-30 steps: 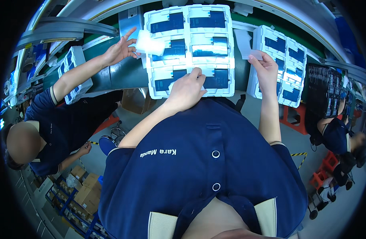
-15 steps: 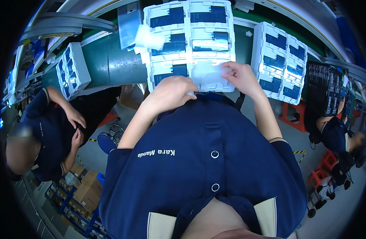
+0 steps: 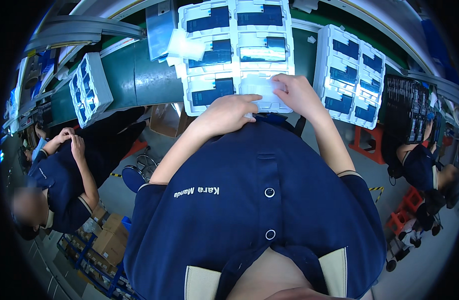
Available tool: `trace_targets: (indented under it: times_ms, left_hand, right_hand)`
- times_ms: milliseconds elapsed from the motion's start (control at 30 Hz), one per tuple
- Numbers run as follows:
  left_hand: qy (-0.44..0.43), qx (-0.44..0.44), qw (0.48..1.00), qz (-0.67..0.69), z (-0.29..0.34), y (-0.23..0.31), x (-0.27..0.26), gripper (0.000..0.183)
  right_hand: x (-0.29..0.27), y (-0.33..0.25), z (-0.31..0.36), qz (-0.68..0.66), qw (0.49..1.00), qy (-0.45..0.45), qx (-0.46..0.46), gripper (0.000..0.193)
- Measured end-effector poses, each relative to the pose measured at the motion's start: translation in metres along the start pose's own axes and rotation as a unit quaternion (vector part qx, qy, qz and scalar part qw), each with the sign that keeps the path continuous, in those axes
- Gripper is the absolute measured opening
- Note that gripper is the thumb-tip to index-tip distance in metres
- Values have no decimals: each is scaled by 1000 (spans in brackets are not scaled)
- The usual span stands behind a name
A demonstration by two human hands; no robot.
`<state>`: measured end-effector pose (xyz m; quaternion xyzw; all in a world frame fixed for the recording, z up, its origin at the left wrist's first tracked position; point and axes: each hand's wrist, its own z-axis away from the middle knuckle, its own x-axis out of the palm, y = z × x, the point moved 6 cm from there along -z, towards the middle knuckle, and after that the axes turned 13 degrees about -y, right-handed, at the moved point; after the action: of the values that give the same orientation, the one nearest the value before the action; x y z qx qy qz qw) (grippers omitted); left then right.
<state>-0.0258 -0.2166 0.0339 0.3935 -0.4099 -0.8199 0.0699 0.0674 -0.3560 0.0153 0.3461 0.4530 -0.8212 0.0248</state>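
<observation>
A white moulded tray with compartments lies in front of me; several hold dark, flat, notched parts. Over the near right compartment lies a pale, translucent sheet. My right hand pinches at the right side of this sheet, thumb and fingers closed. From the left, my left hand reaches over the tray's near edge. Its index finger is stretched onto that same compartment, while the other fingers are curled. Something small and pale shows at their tips, too small to name.
Translucent sheets lie on the tray's left edge, beside a clear bluish sleeve. More filled trays stand to the right and left on the green bench. Co-workers sit at both sides.
My left hand has moved slightly right, and its index finger now stretches into the near right compartment. My right hand has shifted slightly left and away from me. The left co-worker's hands have risen.
</observation>
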Motion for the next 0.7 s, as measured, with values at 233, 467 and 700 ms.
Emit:
trace_targets:
  times_ms: [233,467,700]
  left_hand:
    - [35,-38,994,94,-8,-20,-17,22]
    - [95,-106,990,-20,-22,-11,-17,21]
    - [248,-76,959,-115,-13,-5,-10,19]
  right_hand:
    - [-33,4,17,55,985,163,-3,41]
    - [-56,33,3,-39,981,189,26,31]
    - [-38,20,-48,143,967,209,-21,47]
